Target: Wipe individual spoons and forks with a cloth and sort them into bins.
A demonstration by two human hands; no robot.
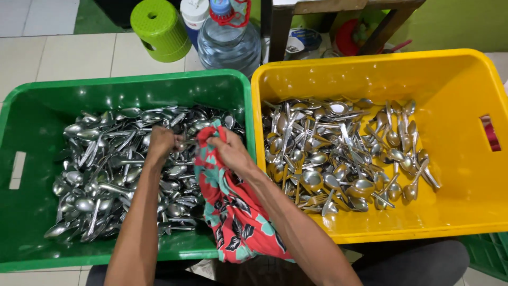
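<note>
A green plastic crate (32, 106) on the left holds a heap of metal spoons (100, 175). My left hand (161, 144) is over that heap, fingers closed around a spoon whose end shows near the cloth. My right hand (228, 151) grips a red and teal floral cloth (235, 217) that drapes over the green crate's front rim toward me. The two hands almost meet at the cloth's top. A yellow plastic crate (465, 95) on the right holds several spoons and forks (338, 153).
Behind the crates stand a lime green stool (160, 29), a large clear water bottle (228, 39) and dark wooden table legs (280, 24). The floor is pale tile. Another green crate's corner (489, 254) shows at bottom right.
</note>
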